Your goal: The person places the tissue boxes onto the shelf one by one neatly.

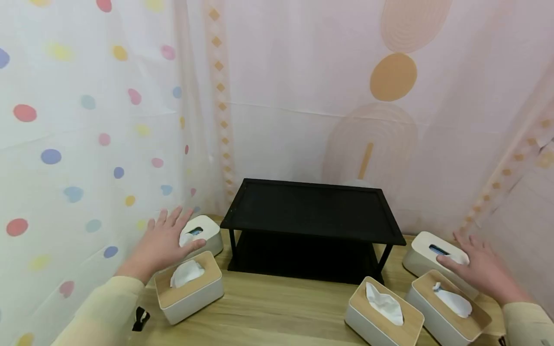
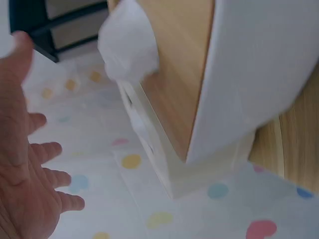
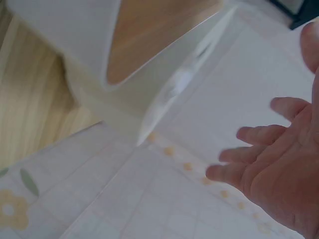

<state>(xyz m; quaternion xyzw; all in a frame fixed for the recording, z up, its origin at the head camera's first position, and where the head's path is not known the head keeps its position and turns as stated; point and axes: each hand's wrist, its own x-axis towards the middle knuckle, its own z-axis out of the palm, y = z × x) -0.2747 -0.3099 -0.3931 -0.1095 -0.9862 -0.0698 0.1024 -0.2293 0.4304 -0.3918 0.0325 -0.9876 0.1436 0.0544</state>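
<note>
My left hand point(image 1: 166, 242) is spread with straight fingers above a white tissue box point(image 1: 210, 235) at the left, holding nothing. In front of that box stands a wood-topped tissue box point(image 1: 195, 293) with a tissue poking out; the left wrist view shows its wooden lid point(image 2: 182, 64) beside the hand. At the right, my right hand point(image 1: 482, 264) is likewise spread over another white tissue box point(image 1: 426, 254), its fingers apart and nothing in them. Two more wood-topped tissue boxes, a nearer one point(image 1: 368, 319) and a right one point(image 1: 433, 312), stand in front of it.
A black two-tier rack point(image 1: 311, 209) stands at the back middle of the wooden table point(image 1: 277, 307). Patterned curtains hang close behind and beside it, a dotted one point(image 1: 86, 158) at the left. A small black item point(image 1: 140, 318) lies near the left sleeve.
</note>
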